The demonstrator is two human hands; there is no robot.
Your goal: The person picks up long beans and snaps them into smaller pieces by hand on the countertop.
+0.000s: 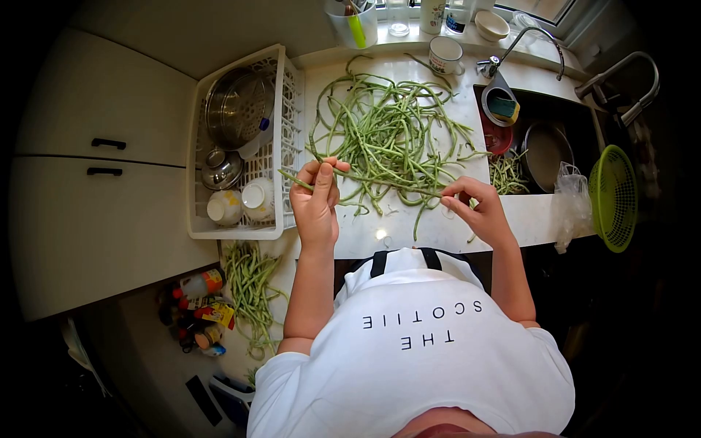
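My left hand [316,201] is closed on a long green bean [294,179], its thumb pressed against the fingers and one end sticking out to the left. My right hand [480,208] pinches the tip of a bean with thumb and forefinger, seemingly the same one stretched between both hands. Whether it is one bean I cannot fully tell, since others lie behind it. Just beyond both hands spreads a tangled pile of long beans [394,120] on the white countertop [365,237].
Left stands a white dish rack [281,146] with pots and bowls. More beans [252,292] lie lower left near several bottles [201,283]. At right, the sink holds a pan [548,157] and bean pieces [507,175], beside a green colander [613,197]. A mug [445,55] stands behind.
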